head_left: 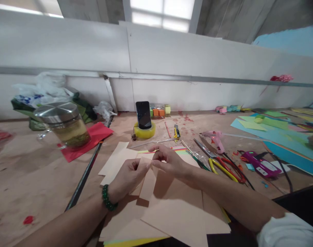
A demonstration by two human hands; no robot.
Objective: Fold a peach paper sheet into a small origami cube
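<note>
Near the middle of the table, my left hand (129,178), with a green bead bracelet at its wrist, pinches the upper end of a narrow peach paper strip (148,185). My right hand (169,161) touches the same end from the right, its thumb and curled fingers closed at the strip's top edge. The strip hangs tilted over a stack of peach paper sheets (177,212). Pale paper pieces (115,161) lie left of my hands.
A lidded glass jar (68,127) stands on red paper at left. A phone (143,115) leans on yellow tape (144,131). Scissors (223,166), a pink glue gun (215,140), a cutter (177,132) and a purple power strip (261,164) lie to the right.
</note>
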